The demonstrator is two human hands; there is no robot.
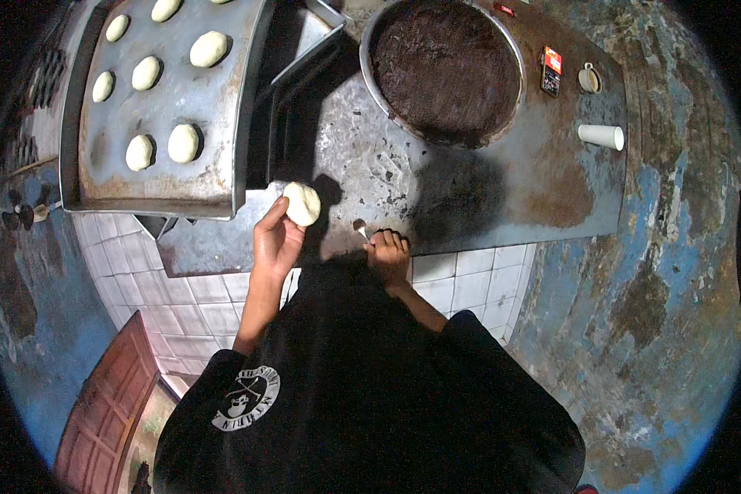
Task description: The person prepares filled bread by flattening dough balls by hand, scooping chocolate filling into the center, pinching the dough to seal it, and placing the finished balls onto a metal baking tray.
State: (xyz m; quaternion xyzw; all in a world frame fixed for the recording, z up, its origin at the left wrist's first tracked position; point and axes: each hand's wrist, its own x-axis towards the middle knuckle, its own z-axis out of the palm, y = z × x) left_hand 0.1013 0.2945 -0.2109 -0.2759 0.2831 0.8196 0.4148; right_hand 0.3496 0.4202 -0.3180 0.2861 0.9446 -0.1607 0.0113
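- Cream-white dough, one rounded piece (303, 204), is up in the left hand (277, 243), just above the near part of the worktop; from where I stand, its thumb and fingers are clamped on the dough's side.
- Close by, the right hand (389, 257) has its fingers curled together around a small spoon (362, 230), whose tip carries a dab of brown over the worktop's near edge.
- Worn grey metal, scuffed and browned, makes up the worktop (370, 148) beneath both hands.
- Off to the person's left, a large metal tray (222, 169) bears well-spaced dough rounds (183, 143); I count eight, the farthest partly cut off.
- Beyond the right hand stands a wide round basin (365, 70) filled with a dark brown mass (445, 70).
- Farther right, I see a red-and-black packet (551, 72), a small handled cup (589, 78) with something dark in it, and a white tumbler (599, 137) nearer the person.
- White tiles (473, 288) line the area below the worktop's edge, and a reddish-brown panelled door (107, 403) shows at lower left.
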